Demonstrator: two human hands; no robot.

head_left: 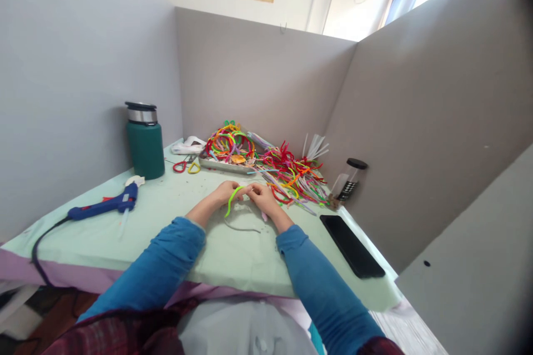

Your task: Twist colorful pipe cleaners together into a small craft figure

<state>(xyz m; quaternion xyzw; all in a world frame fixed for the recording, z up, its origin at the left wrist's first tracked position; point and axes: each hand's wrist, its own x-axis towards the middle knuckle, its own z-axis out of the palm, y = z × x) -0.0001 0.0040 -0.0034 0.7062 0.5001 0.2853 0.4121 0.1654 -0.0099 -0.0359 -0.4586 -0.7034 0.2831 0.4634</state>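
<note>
In the head view, both hands meet over the middle of the table. My left hand (225, 193) pinches a bright green pipe cleaner (229, 206), which curves down toward the tabletop. Close against it, my right hand (261, 197) has its fingertips pressed together; what lies between them is too small to make out. A small pinkish piece (264, 216) shows below the right palm. Beneath the hands, a grey pipe cleaner (242, 228) lies curved on the pale green tablecloth (225, 258).
A metal tray (227, 166) and a heap of coloured pipe cleaners (293, 169) stand behind the hands. Scissors (194, 167), a green bottle (145, 147) and a blue glue gun (106, 206) are left. A black phone (352, 245) and a clear bottle (348, 182) lie right. Grey partitions enclose the table.
</note>
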